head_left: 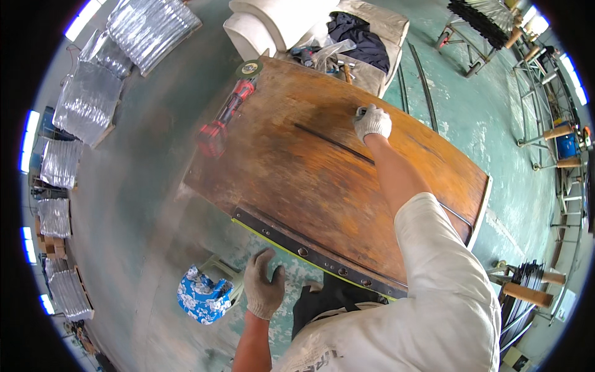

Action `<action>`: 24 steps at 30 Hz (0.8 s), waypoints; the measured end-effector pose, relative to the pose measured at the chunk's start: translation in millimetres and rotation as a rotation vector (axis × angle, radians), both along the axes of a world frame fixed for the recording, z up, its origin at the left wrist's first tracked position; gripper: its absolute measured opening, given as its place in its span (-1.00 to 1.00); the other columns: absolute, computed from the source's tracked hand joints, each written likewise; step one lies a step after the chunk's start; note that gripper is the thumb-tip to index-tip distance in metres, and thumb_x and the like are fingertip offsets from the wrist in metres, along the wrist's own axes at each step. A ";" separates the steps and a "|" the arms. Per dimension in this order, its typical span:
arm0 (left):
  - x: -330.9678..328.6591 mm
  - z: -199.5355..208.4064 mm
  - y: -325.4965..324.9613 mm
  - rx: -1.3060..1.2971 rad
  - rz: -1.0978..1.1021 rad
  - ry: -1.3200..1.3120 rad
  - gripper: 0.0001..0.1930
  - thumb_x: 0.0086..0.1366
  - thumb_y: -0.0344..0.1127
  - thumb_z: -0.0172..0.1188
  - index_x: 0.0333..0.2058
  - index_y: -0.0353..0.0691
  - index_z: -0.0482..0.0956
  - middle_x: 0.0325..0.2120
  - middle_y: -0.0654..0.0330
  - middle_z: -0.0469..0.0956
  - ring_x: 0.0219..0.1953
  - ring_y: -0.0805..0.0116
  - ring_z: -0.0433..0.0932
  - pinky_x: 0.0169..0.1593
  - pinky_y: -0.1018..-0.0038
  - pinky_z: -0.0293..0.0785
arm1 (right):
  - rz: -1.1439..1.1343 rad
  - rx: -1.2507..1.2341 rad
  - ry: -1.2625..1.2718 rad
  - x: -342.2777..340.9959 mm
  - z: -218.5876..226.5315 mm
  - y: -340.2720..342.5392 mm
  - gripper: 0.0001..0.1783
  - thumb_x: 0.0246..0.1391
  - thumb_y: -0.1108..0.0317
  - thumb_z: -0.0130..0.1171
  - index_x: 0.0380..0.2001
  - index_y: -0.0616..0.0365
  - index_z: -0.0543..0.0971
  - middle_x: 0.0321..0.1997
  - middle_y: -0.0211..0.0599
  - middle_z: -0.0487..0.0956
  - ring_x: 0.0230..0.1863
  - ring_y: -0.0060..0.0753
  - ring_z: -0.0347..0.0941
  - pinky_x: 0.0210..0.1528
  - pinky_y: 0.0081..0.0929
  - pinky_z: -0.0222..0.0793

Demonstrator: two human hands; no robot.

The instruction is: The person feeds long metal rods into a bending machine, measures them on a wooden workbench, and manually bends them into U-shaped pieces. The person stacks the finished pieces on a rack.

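Note:
My right hand (373,121), in a pale knit glove, is closed over the far part of a worn wooden tabletop (279,161). A small greyish thing shows at its fingers, too little to name. My left hand (264,284), in a dirtier glove, hangs off the near edge with thumb and fingers apart, holding nothing. Close to it, a black metal bar with holes (304,252) lies along that edge, a yellow-green strip (279,246) running beside it. A thin dark rod (334,143) crosses the tabletop and passes under my right forearm.
At the tabletop's left end lies a red and black angle grinder (228,115) with a round disc. Beyond the far edge, a pale sofa (372,84) carries dark cloth and tools. A stool with a blue floral cover (204,295) stands at lower left. Wrapped stacks (90,102) line the left; metal racks (530,99) the right.

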State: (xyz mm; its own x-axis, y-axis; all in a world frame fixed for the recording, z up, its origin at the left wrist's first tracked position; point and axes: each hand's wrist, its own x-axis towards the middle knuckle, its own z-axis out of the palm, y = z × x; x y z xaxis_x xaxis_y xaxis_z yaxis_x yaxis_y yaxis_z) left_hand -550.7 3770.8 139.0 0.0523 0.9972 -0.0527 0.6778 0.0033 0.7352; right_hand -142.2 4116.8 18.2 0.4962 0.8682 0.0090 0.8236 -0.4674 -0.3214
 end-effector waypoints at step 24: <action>18.8 -18.5 116.3 -0.218 -0.235 0.131 -0.60 0.26 -0.35 0.40 0.09 -0.15 0.67 0.04 -0.10 0.71 0.06 -0.28 0.71 0.07 -0.04 0.66 | 0.076 -0.462 1.851 -182.4 49.4 -229.5 -0.50 0.46 0.18 0.49 0.24 0.36 0.72 0.05 -0.16 0.83 -0.03 -0.28 0.78 0.09 -0.22 0.76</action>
